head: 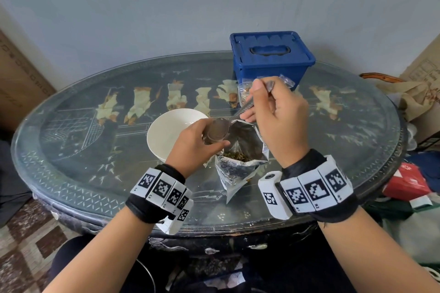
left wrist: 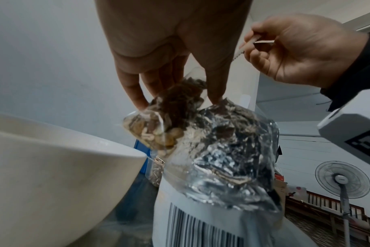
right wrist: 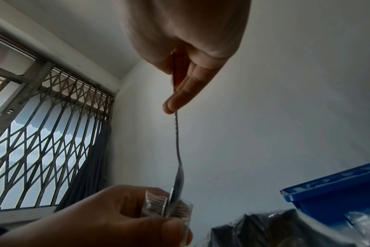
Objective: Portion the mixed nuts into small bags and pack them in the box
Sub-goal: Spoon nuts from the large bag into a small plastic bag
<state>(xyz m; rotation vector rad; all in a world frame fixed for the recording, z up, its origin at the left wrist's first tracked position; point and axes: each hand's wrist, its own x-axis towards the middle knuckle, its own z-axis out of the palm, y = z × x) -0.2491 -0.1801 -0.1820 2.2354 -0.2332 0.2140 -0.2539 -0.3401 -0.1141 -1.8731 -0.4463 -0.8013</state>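
My left hand [head: 197, 139] pinches the mouth of a small clear bag [left wrist: 156, 128] partly filled with mixed nuts, just above the open foil nut bag [head: 240, 159] standing on the table. My right hand [head: 262, 102] pinches the handle of a metal spoon [right wrist: 177, 142]. The spoon's bowl [head: 217, 129] is tipped at the small bag's mouth [right wrist: 169, 205]. The blue box [head: 271, 54] stands at the back with its lid on. A filled small bag [head: 245, 95] lies in front of it.
A white bowl [head: 171, 131] sits left of the foil bag, close to my left hand. The oval glass-topped table [head: 71, 150] ends near my wrists. Cardboard boxes and clutter [head: 409, 181] lie beside the table on the right. A standing fan [left wrist: 342, 180] is off to the side.
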